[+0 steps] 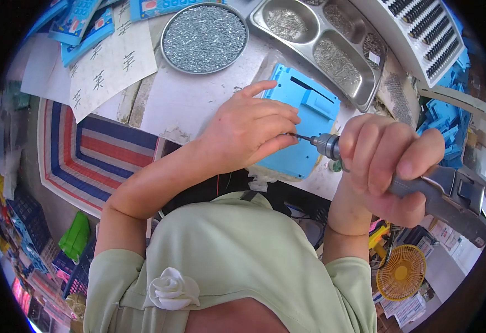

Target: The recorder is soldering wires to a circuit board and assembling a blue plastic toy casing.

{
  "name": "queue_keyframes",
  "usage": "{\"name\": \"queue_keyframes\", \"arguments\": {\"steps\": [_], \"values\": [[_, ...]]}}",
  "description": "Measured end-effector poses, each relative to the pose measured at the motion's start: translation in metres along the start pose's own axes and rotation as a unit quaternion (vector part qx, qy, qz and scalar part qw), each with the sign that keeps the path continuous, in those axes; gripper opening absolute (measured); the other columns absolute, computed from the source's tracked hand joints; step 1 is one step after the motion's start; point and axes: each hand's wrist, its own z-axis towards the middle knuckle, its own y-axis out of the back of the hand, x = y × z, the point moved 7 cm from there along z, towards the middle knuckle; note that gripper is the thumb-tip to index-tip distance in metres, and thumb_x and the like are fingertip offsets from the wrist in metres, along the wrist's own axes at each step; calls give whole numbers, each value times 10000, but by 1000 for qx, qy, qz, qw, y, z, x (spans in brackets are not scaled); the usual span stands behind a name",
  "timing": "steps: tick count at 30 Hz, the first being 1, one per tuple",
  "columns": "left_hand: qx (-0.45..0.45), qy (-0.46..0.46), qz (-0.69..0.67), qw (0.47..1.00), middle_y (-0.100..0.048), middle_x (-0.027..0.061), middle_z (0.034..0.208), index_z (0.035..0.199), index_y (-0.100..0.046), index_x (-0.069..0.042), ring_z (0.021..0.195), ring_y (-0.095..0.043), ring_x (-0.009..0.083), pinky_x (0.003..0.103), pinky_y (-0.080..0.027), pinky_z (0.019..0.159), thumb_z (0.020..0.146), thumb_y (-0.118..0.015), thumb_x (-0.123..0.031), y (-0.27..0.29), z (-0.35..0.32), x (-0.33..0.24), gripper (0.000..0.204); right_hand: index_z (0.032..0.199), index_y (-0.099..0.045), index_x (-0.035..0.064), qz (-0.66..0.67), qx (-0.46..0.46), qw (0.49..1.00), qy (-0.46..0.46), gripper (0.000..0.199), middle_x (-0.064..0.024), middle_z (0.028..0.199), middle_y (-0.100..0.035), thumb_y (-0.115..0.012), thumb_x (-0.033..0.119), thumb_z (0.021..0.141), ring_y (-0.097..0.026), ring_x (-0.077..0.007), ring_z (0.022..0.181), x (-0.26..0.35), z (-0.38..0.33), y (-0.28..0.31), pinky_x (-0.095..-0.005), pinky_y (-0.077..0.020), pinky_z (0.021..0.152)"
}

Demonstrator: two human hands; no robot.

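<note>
A light-blue plastic panel [309,125] lies on the worktop, with a dark slot and a raised block at its far end. My left hand [257,126] rests on the panel's left part. Its thumb and forefinger pinch together at the tip of a driver bit; whatever is between them is too small to make out. My right hand [390,161] is wrapped around a grey electric screwdriver [454,197]. The tool is tilted, its metal chuck and thin bit reaching left to the fingertips of the left hand.
A round metal tray [204,39] full of small screws stands beyond my left hand. Behind the panel is a steel compartment tray [331,55] with small metal parts. A white rack [423,33] with rows of dark pieces sits far right. Blue packages [87,33] lie far left.
</note>
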Motion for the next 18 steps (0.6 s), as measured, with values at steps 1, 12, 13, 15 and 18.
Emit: {"name": "queue_keyframes", "arguments": {"steps": [1, 12, 13, 15, 18], "values": [[-3, -3, 7, 1000, -744, 42, 1026, 899, -693, -90, 1018, -717, 209, 505, -437, 1083, 790, -816, -129, 4, 0, 0, 168, 1060, -508, 145, 5, 1, 1000, 7, 285, 48, 718, -563, -635, 386, 975, -478, -74, 494, -3, 3, -2, -275, -391, 559], [-38, -19, 86, 995, -704, 32, 953, 890, -684, -86, 921, -687, 231, 514, -366, 1126, 764, -827, -193, 29, -2, 11, 219, 1074, -516, 133, 12, 12, 1000, 2, 240, 41, 722, -537, -574, 354, 997, -477, -73, 544, -16, 26, -11, -290, -378, 617], [-30, -15, 99, 995, -697, 33, 967, 893, -684, -85, 953, -674, 232, 515, -367, 1113, 770, -823, -207, 32, 4, 13, 222, 1071, -519, 129, 4, 12, 1000, 7, 228, 36, 720, -534, -562, 341, 998, -473, -78, 549, -16, 28, -9, -301, -384, 625], [-48, 10, 164, 985, -682, 34, 992, 903, -690, -87, 1006, -642, 232, 512, -375, 1070, 783, -811, -228, 52, 19, 26, 221, 1064, -528, 115, -19, -1, 999, 32, 198, 19, 713, -521, -532, 301, 998, -463, -100, 557, -19, 33, 2, -329, -398, 645], [-74, 87, 321, 940, -662, 24, 1006, 922, -707, -102, 1039, -597, 230, 494, -392, 989, 803, -790, -242, 100, 15, 74, 202, 1052, -538, 86, -26, -73, 996, 41, 175, -12, 703, -497, -500, 243, 984, -448, -132, 568, -47, 43, 29, -371, -415, 669]]}}
